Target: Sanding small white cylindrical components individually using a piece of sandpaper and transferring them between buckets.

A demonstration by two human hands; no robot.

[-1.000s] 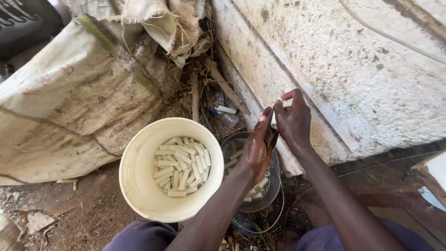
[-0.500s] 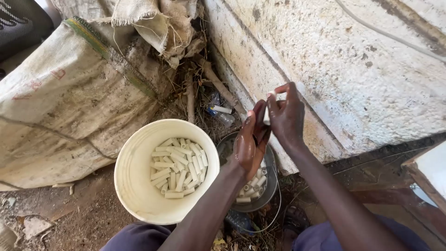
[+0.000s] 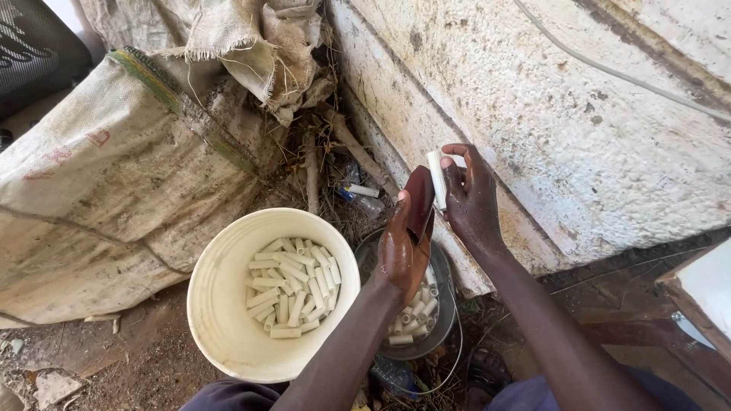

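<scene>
Person seated low, facing a rough whitewashed wall, both hands raised above two containers

Right hand: fingers closed on a short white tube piece, held upright, thumb side toward the other hand. Left hand: wet, fingers together around a dark reddish-brown flat piece, its edge laid against the side of the tube. What the dark piece is made of cannot be told from here

Below the hands, a dark metal bowl holds more of the same tubes, apparently wet. Just to its left stands a white bucket, with a layer of like tubes lying on its bottom. Behind both, a soiled woven sack, sticks, and a small plastic bottle among the litter on the dirt ground

Judgement on doing this step well:
- Keep the tube pinched near its lower end so most of its length stays free for the dark piece to pass along
- Turn the tube a little between strokes so the whole round gets treated, not one face only
- Both hands look wet, so the grip may slip; work directly above the bowl so a dropped tube lands there rather than in the dirt
- Keep the two lots apart, bowl and bucket, so nothing gets handled twice
</scene>
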